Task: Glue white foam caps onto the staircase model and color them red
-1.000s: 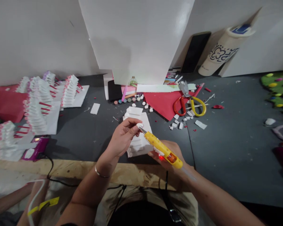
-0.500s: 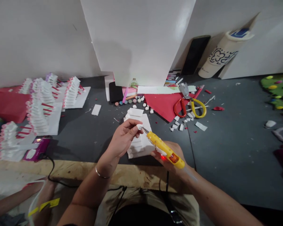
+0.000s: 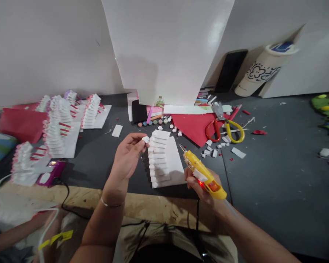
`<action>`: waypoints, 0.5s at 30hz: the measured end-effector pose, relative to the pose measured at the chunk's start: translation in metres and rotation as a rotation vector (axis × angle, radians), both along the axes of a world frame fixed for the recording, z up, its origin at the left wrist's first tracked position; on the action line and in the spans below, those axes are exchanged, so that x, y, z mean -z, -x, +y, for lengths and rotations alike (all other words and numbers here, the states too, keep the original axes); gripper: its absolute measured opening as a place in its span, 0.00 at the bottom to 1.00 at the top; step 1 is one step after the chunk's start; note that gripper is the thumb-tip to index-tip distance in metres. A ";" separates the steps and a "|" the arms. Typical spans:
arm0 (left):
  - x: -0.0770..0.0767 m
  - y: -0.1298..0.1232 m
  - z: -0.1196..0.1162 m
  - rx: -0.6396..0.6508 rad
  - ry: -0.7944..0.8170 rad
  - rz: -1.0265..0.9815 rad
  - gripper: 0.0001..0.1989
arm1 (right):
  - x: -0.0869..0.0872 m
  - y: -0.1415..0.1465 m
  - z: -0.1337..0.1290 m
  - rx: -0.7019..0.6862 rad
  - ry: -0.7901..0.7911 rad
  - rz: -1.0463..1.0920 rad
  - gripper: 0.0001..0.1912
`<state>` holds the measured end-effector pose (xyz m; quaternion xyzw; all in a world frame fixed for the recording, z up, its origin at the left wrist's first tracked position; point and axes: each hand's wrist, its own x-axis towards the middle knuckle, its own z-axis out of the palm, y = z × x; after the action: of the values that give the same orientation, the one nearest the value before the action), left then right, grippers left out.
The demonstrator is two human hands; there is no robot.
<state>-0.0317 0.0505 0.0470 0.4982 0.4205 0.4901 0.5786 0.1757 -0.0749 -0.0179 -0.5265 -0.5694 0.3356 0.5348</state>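
- Far left, finished white foam staircases trimmed in red (image 3: pixel 55 128) stand on white cards on the dark mat (image 3: pixel 263 171), with a purple device (image 3: pixel 48 174) in front of them.
- The left hand (image 3: pixel 127 157) pinches a small white foam piece (image 3: pixel 145 139) between thumb and fingertips, just left of the top steps of a white foam staircase (image 3: pixel 160 157) lying on the mat.
- A second ago that piece was touching the glue gun's nozzle; the two have since drawn apart, the staircase now showing between them.
- The right hand (image 3: pixel 200 182) is clamped around a yellow glue gun (image 3: pixel 201 171), long axis diagonal, nozzle pointing up and left toward the staircase, a red light glowing at the grip.
- Behind, red-and-yellow scissors (image 3: pixel 224 126) lie on red paper (image 3: pixel 192 126).
- Far right, a cream cup (image 3: pixel 260 71) leans on the wall; its printing is too small to read.
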 end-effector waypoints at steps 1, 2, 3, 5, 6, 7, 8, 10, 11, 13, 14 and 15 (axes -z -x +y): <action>-0.001 0.003 0.004 -0.009 -0.045 0.058 0.09 | 0.001 0.000 0.000 -0.010 0.005 0.008 0.21; -0.001 0.004 0.008 -0.006 -0.096 0.133 0.08 | 0.002 0.000 0.000 -0.013 0.007 0.016 0.20; -0.001 0.005 0.012 0.007 -0.152 0.227 0.07 | 0.002 0.001 0.000 -0.013 0.013 0.021 0.20; -0.002 0.003 0.018 0.064 -0.267 0.442 0.05 | 0.003 0.001 0.000 -0.008 0.019 0.028 0.20; -0.002 0.002 0.021 0.105 -0.321 0.541 0.04 | 0.004 0.001 0.000 -0.002 0.021 0.031 0.20; -0.002 0.001 0.023 0.147 -0.370 0.620 0.04 | 0.004 0.001 0.000 0.007 0.020 0.033 0.20; -0.001 0.000 0.024 0.189 -0.413 0.677 0.03 | 0.004 0.001 0.000 0.013 0.015 0.034 0.20; 0.001 -0.002 0.026 0.268 -0.471 0.747 0.04 | 0.003 0.001 -0.001 0.016 -0.001 0.036 0.19; 0.003 -0.002 0.027 0.299 -0.492 0.771 0.04 | 0.003 0.001 -0.001 0.010 -0.009 0.036 0.19; 0.006 -0.002 0.029 0.346 -0.520 0.821 0.05 | 0.002 0.001 -0.001 -0.002 -0.023 0.044 0.19; 0.007 -0.001 0.030 0.362 -0.532 0.844 0.05 | 0.002 0.002 -0.001 -0.005 -0.028 0.054 0.19; 0.008 -0.001 0.031 0.373 -0.543 0.864 0.06 | 0.002 0.002 0.000 -0.001 -0.034 0.067 0.19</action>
<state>-0.0308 0.0813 0.0390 0.8522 0.3827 0.2206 0.2805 0.1738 -0.0754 -0.0196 -0.5054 -0.5569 0.3435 0.5625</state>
